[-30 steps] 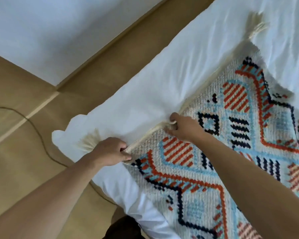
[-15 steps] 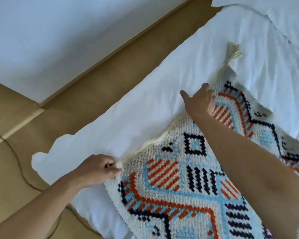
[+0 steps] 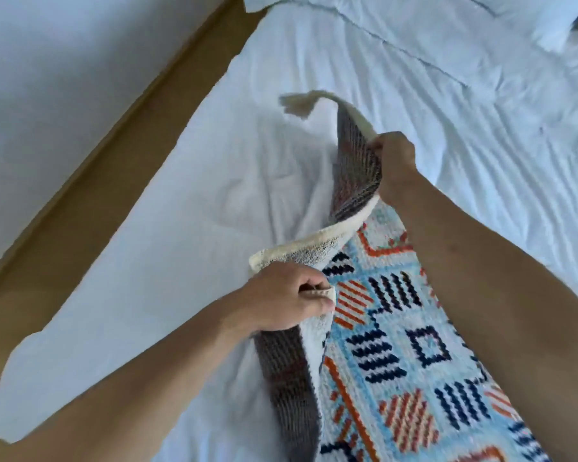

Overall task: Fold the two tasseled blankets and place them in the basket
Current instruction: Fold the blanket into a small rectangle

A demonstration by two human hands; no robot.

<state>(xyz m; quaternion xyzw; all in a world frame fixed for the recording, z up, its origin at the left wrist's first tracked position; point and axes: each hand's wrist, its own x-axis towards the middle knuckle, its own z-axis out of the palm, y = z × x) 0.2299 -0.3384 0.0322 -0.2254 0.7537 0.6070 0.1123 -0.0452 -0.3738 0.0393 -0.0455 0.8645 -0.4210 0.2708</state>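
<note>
Only one tasseled blanket [image 3: 397,355] is seen, and it is cut off by the lower and right borders, so its full extent cannot be made out. Part of its patterned face is covered by the right forearm, and the grey striped underside is exposed where the edge is turned up. One cream tassel [image 3: 297,103] is seen at the raised corner, blurred; other tassels cannot be made out. A basket is not shown in this view.

The blanket is laid on the white sheet of the bed [image 3: 187,228], its visible length running from the lower right towards the upper middle, with the lifted corner pointed towards the upper left.

The cream border is pinched by the left hand [image 3: 287,301], its fingers curled round the edge near the middle of the view. The raised edge farther up is gripped by the right hand [image 3: 394,165], fingers closed on the fabric. A brown floor [image 3: 90,195] lies beside the bed.
</note>
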